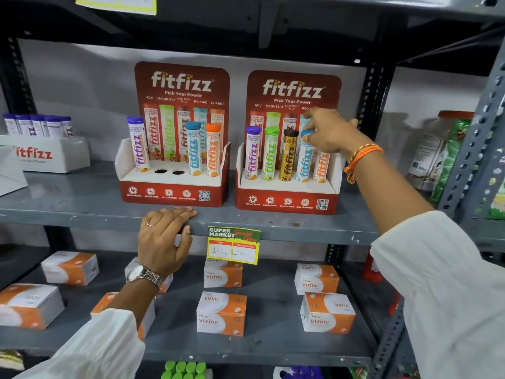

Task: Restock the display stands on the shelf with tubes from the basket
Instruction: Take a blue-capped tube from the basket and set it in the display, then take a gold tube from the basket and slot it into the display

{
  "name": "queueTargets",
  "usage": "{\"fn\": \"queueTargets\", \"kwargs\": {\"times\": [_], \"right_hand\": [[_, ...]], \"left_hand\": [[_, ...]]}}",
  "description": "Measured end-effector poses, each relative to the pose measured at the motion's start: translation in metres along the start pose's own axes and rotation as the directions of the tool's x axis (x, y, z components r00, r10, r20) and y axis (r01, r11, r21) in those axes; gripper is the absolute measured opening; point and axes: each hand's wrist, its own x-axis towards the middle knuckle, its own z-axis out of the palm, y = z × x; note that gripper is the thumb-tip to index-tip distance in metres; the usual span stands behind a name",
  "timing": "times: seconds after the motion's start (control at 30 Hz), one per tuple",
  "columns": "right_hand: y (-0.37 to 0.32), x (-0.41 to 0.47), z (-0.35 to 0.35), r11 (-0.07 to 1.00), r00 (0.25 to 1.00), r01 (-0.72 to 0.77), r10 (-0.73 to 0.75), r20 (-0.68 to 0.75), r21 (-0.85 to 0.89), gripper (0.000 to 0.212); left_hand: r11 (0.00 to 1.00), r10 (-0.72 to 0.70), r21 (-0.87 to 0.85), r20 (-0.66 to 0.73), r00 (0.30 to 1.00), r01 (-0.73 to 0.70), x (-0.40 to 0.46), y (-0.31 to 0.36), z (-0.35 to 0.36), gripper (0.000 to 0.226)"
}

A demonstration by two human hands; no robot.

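Two red fitfizz display stands sit side by side on the grey shelf [82, 212]. The left stand [175, 194] holds a purple-capped tube [138, 144], a blue-capped tube [194, 149] and an orange-capped tube [213, 150], with two bare holes [169, 172] between them. The right stand [287, 199] holds purple, green, gold, blue and orange tubes in a row. My right hand [330, 132] pinches the cap of the blue tube [304, 160] standing in the right stand. My left hand [164, 239] rests flat on the shelf's front edge, holding nothing. At the bottom edge, green-capped tubes [185, 369] show.
A white fitfizz box [52, 154] with purple tubes stands at the shelf's left. Orange and white Vizine boxes [221, 313] fill the lower shelf. A price tag [233, 244] hangs from the shelf edge. Bagged goods [448, 151] sit to the right behind a metal upright [475, 132].
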Motion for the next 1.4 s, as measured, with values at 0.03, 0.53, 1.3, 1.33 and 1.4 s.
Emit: {"fn": "queueTargets", "kwargs": {"times": [0.03,0.53,1.3,1.33,1.4], "right_hand": [[-0.001,-0.001,0.000,1.000,1.000,0.001,-0.001,0.001,0.004,0.054],[-0.146,-0.079,0.047,0.778,0.841,0.493,-0.311,-0.443,0.388,0.055],[-0.480,-0.461,0.482,0.444,-0.171,0.404,-0.822,0.542,0.800,0.039],[-0.486,-0.473,0.488,0.459,-0.190,0.401,-0.805,0.562,0.793,0.040],[-0.496,-0.492,0.499,0.471,-0.208,0.388,-0.792,0.573,0.792,0.043]], "left_hand": [[1.000,-0.014,-0.013,0.016,1.000,0.014,0.002,0.003,-0.002,0.042],[0.963,-0.262,-0.036,0.080,0.962,0.266,-0.025,-0.011,-0.113,0.030],[0.272,-0.947,0.633,0.311,0.084,0.724,-0.434,0.019,-0.381,0.030],[0.300,-0.938,0.638,0.331,0.099,0.710,-0.437,0.017,-0.382,0.029],[0.354,-0.919,0.653,0.375,0.120,0.669,-0.440,0.011,-0.382,0.027]]}}
